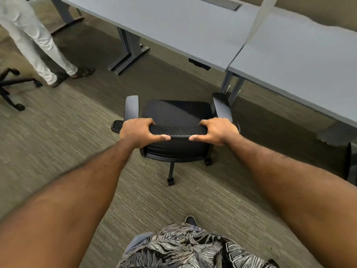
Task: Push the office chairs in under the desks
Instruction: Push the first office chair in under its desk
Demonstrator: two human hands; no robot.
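Observation:
A black office chair (176, 113) with a mesh backrest and two grey armrests stands on the carpet in front of me, its seat facing the desks. My left hand (140, 132) grips the left part of the backrest's top edge. My right hand (217, 131) grips the right part of the same edge. A grey desk (173, 26) runs across the back, and a second grey desk (299, 60) joins it on the right. The chair's right armrest is close to the metal legs where the two desks meet.
Another person (38, 45) in light trousers and sandals stands at the left near the first desk's leg (128, 53). The black wheeled base of a second chair (11, 88) shows at the far left edge. Carpet lies between my chair and the desks.

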